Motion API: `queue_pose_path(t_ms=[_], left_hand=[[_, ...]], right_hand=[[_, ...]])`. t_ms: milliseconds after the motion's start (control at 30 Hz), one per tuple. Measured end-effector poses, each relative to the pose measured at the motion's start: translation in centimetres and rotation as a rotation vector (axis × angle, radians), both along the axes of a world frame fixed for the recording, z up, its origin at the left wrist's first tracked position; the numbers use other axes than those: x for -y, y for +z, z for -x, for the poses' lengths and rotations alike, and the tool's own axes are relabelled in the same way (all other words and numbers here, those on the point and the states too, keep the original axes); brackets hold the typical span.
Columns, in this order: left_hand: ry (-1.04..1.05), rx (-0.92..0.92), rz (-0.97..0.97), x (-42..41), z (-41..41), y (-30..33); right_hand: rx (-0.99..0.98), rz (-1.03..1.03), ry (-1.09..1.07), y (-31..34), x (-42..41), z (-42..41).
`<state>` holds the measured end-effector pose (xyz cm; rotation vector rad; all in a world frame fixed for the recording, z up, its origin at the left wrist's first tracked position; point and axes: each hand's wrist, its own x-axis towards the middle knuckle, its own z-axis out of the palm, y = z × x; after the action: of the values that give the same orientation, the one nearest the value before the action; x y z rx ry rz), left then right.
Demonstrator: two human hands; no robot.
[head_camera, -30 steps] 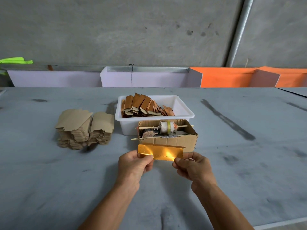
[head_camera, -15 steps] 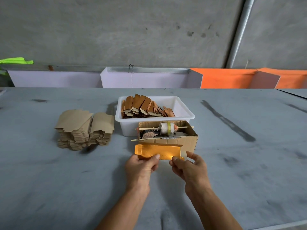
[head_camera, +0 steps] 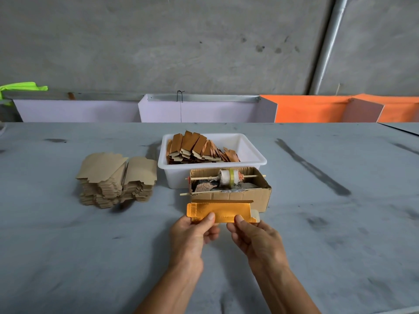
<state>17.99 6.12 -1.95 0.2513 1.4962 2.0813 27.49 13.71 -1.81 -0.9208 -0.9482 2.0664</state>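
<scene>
Two hands hold a flat, shiny gold foil-faced card carton blank (head_camera: pixel 221 211) just above the grey table (head_camera: pixel 68 245).

The left hand (head_camera: pixel 192 234) pinches the blank's lower left edge, thumb on top; the right hand (head_camera: pixel 256 239) pinches its lower right edge the same way. The blank lies lengthwise just in front of the brown corrugated cardboard box (head_camera: pixel 240 197), which holds a tape roll on a wooden stick (head_camera: pixel 229 177). Behind stands a white plastic tub (head_camera: pixel 251 152) of folded copper-coloured cartons (head_camera: pixel 195 147); a stack of plain brown flat blanks (head_camera: pixel 113 177) lies to the left.

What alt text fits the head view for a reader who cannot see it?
The left hand and right hand pinch a flat gold carton blank by its lower edge over a grey table. Behind it sit a cardboard box with a roller, a white tub of folded pieces and a stack of tan blanks.
</scene>
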Motion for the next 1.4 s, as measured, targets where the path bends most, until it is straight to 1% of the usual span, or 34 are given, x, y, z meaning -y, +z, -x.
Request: queue_pose_path(t_ms=[233,333,400,500,667,833,900,1033,1133,1267,1400], left_hand=[[-0.036,0.083,-0.040,0.3,0.6,-0.2],[-0.071,0.114,-0.063,0.4,0.9,-0.3],[-0.101,0.103,-0.084,0.5,1.3,-0.3],[-0.151,0.084,-0.128,0.7,1.7,-0.4],[-0.178,0.083,-0.204,0.5,1.7,-0.1],[-0.236,-0.089,-0.192,0.9,1.8,0.1],[-0.266,-0.129,-0.198,1.1,1.8,0.0],[-0.306,-0.068,-0.233,1.1,1.7,0.3],[-0.263,-0.090,-0.132,0.8,1.4,0.5],[-0.248,-0.225,0.050,0.5,1.3,0.7],[-0.285,-0.244,0.089,0.6,1.3,0.8]], right_hand=[[-0.025,0.057,0.015,-0.3,-0.7,-0.2],[-0.013,0.039,0.015,-0.4,-0.9,-0.4],[-0.020,0.028,0.008,-0.5,-1.1,-0.8],[-0.088,0.050,0.004,-0.2,-1.5,-1.3],[-0.171,0.082,0.013,0.0,-1.8,-1.2],[-0.208,0.033,0.063,0.4,-1.8,-1.4],[-0.232,0.036,0.060,0.4,-1.7,-1.5],[-0.269,0.063,0.032,0.4,-1.6,-1.8],[-0.285,0.097,0.017,0.2,-1.3,-1.9],[-0.277,0.113,0.056,0.0,-0.9,-1.7],[-0.277,0.139,0.073,-0.4,-0.4,-1.5]])
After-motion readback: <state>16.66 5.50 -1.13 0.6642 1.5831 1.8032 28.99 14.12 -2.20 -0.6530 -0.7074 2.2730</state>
